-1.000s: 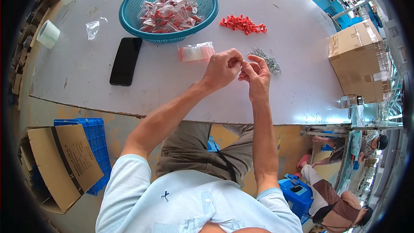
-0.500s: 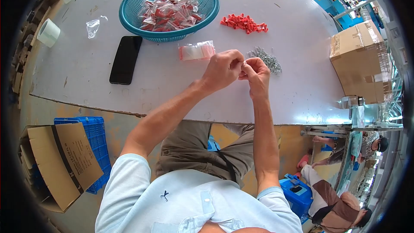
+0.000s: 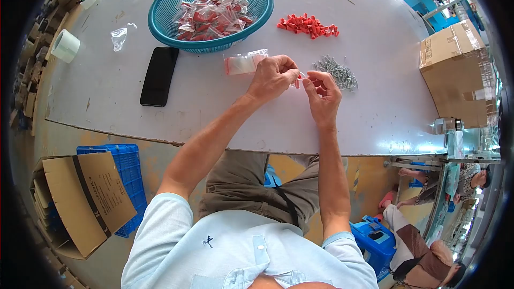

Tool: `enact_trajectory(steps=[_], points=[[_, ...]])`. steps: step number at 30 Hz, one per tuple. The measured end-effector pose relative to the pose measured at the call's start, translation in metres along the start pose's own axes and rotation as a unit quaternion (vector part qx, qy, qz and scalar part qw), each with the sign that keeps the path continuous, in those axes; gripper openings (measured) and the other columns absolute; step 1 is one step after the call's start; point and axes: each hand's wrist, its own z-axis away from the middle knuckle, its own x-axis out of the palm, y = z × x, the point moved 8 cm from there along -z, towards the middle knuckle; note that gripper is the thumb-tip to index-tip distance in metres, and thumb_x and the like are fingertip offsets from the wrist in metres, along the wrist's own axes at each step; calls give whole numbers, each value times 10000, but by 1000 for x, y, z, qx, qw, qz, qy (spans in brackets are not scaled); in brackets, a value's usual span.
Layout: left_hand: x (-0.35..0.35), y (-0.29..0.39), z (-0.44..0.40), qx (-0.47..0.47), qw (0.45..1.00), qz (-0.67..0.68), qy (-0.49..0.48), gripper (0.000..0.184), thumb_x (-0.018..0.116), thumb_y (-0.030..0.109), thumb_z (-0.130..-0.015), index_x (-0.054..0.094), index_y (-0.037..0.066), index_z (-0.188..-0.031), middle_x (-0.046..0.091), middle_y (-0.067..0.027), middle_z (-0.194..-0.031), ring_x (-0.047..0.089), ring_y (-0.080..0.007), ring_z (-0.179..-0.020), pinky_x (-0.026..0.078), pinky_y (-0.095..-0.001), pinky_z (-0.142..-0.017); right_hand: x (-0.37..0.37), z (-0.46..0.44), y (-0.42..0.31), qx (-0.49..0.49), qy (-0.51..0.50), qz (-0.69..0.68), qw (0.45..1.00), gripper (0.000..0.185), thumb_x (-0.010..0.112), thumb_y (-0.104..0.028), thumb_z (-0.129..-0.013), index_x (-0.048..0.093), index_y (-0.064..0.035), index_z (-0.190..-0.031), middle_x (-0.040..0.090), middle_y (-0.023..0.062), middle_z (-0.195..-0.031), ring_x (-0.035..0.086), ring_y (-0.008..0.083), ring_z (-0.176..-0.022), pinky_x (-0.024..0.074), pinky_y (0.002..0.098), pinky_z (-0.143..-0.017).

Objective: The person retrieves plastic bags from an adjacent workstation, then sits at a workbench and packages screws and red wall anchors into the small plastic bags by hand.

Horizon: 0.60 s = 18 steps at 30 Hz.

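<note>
Over the table, my left hand (image 3: 274, 77) pinches a small clear plastic bag (image 3: 301, 75) with something red in it. My right hand (image 3: 324, 95) meets the bag's other edge with thumb and forefinger, its remaining fingers curled. The fingers hide much of the bag. Flat plastic bags with a red band (image 3: 239, 64) lie just beyond my left hand. Past my right hand is a heap of grey metal screws (image 3: 337, 72). A pile of red cone-shaped plastic pieces (image 3: 308, 25) sits farther back.
A teal basket (image 3: 160, 31) holds many filled bags. On the left are a black phone (image 3: 159, 76), a crumpled plastic scrap (image 3: 119, 38) and a tape roll (image 3: 65, 46). A cardboard box (image 3: 455, 75) stands at right. Other people (image 3: 428, 259) sit at lower right.
My hands have drawn slightly apart, and red now shows at the small bag between them. The whole view has shifted a little to the right.
</note>
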Motion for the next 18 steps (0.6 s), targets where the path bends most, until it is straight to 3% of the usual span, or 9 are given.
enact_trajectory(steps=[2, 7, 10, 12, 18], points=[[1, -2, 0, 5, 1000, -10, -8, 204, 699, 151, -910, 750, -40, -962, 744, -91, -781, 699, -137, -710, 572, -295, -673, 2, 0, -1, -48, -34, 42, 997, 111, 775, -101, -941, 736, -31, -1018, 671, 10, -854, 581, 61, -702, 457, 225, -579], [-5, 4, -1, 2, 1000, -20, 15, 240, 703, 216, -968, 751, -19, -973, 740, -75, -788, 698, -129, -750, 564, -285, -698, -6, 5, -5, -37, 12, 40, 998, 95, 757, -115, -963, 715, -30, -957, 645, 8, -825, 513, 66, -651, 423, 234, -568], [-11, 6, -3, 51, 998, -6, 43, 226, 688, 242, -1015, 724, 20, -1039, 727, -53, -894, 672, -92, -815, 549, -226, -750, -7, 8, -7, -44, 24, 88, 995, 111, 744, -127, -979, 707, -28, -944, 629, 8, -805, 492, 67, -640, 419, 240, -571], [-6, 9, -1, 57, 998, 11, 25, 230, 688, 236, -1016, 716, 21, -1092, 736, -72, -998, 695, -117, -924, 555, -247, -828, -7, 10, -2, -36, 15, 113, 993, 119, 737, -134, -987, 704, -27, -946, 621, 8, -794, 486, 66, -641, 421, 244, -574], [14, 17, 8, 45, 994, -56, -80, 181, 736, 139, -967, 724, 6, -1090, 745, -80, -1008, 731, -146, -911, 582, -284, -809, -13, 11, 2, 0, 20, 31, 999, 147, 743, -152, -989, 700, -14, -960, 609, -3, -752, 490, 58, -641, 424, 243, -579]])
